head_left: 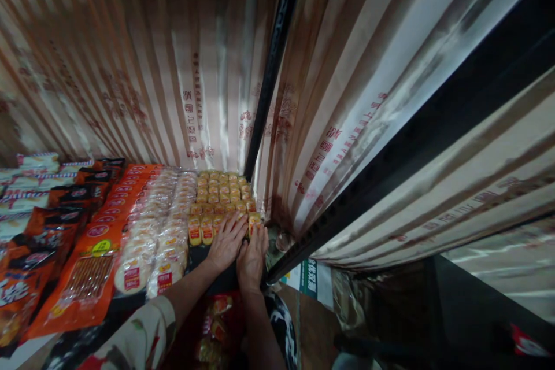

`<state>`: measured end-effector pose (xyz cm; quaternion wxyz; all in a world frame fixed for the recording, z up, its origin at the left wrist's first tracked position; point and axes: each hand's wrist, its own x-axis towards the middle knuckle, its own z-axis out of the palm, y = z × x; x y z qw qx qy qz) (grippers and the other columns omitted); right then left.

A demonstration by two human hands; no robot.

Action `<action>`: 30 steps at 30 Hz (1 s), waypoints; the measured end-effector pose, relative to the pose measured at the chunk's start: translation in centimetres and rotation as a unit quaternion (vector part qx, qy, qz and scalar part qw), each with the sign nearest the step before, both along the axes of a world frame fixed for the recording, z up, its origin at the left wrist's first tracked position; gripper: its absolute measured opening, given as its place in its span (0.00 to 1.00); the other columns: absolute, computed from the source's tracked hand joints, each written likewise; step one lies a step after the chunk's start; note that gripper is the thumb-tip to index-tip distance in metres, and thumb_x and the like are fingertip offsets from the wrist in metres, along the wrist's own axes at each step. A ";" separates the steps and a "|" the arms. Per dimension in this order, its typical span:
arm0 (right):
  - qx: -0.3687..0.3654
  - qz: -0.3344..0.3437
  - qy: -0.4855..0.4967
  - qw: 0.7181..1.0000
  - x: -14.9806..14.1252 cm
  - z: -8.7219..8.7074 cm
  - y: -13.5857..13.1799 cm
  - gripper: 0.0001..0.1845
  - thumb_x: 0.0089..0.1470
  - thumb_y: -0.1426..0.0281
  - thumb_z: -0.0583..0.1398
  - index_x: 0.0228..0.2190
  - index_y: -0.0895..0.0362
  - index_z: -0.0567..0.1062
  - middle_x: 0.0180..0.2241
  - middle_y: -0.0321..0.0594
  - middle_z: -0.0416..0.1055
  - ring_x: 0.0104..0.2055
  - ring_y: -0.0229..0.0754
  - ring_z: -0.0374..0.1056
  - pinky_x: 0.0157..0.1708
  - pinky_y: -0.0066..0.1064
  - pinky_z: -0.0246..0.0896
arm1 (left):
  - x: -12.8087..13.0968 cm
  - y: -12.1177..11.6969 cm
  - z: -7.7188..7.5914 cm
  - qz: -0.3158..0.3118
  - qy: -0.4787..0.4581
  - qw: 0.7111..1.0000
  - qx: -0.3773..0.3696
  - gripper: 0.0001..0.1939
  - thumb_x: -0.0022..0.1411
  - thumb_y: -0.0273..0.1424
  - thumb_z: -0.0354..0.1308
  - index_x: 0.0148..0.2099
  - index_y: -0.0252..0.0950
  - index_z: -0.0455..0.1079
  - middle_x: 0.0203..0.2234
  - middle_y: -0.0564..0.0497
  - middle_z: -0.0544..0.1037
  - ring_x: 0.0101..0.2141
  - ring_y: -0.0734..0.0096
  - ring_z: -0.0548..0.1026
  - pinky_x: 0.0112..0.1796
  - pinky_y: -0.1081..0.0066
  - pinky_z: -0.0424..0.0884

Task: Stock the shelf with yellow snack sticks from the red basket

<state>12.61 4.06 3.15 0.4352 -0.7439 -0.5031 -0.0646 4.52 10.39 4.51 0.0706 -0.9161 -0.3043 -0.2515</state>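
Both my hands rest side by side on a block of small yellow packets [221, 191] laid in rows in a chilled display case. My left hand [226, 241] lies flat with fingers spread over the front row of those packets. My right hand [252, 255] sits just to its right, fingers stretched forward and touching the packet at the front right corner [255, 219]. Neither hand is wrapped round anything that I can see.
Left of the yellow packets lie rows of clear-wrapped white round items [162, 225], then orange sausage packs [97, 254] and dark red packs [39, 243]. Striped plastic strip curtains [347, 98] hang behind and to the right, split by a black frame post [271, 69]. A red bag [214, 329] lies below my arms.
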 end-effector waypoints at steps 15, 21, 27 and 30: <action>-0.017 0.034 -0.062 0.997 -0.1 -0.9 0.1 0.27 0.53 0.79 0.46 0.55 0.67 0.62 0.57 0.56 0.59 0.65 0.47 0.38 0.56 0.49 0.54 | 0.0 -0.1 0.0 0.000 0.001 1.000 -0.005 0.20 0.65 0.31 0.47 0.58 0.39 0.61 0.60 0.51 0.60 0.62 0.60 0.49 0.59 0.55 0.52; -0.028 0.030 -0.079 0.996 -0.4 -0.9 -0.9 0.25 0.54 0.77 0.47 0.53 0.67 0.64 0.58 0.57 0.57 0.64 0.47 0.44 0.55 0.47 0.55 | 0.0 -0.2 0.1 0.005 0.001 1.000 -0.007 0.19 0.66 0.32 0.45 0.57 0.37 0.62 0.60 0.52 0.61 0.62 0.59 0.50 0.59 0.55 0.52; -0.050 0.007 -0.044 0.998 -0.6 -1.3 -1.1 0.25 0.54 0.78 0.46 0.53 0.66 0.64 0.56 0.56 0.60 0.62 0.48 0.49 0.54 0.45 0.56 | 0.0 -0.2 0.2 0.006 -0.003 1.000 -0.004 0.19 0.65 0.30 0.45 0.57 0.38 0.62 0.60 0.51 0.61 0.62 0.60 0.50 0.59 0.55 0.52; -0.055 0.009 -0.038 0.998 -0.6 -1.3 -1.0 0.26 0.53 0.78 0.46 0.53 0.67 0.65 0.56 0.54 0.61 0.61 0.47 0.50 0.55 0.43 0.56 | -0.1 -0.1 0.2 -0.004 0.002 1.000 0.006 0.20 0.66 0.29 0.44 0.59 0.37 0.60 0.60 0.51 0.60 0.62 0.62 0.50 0.59 0.56 0.53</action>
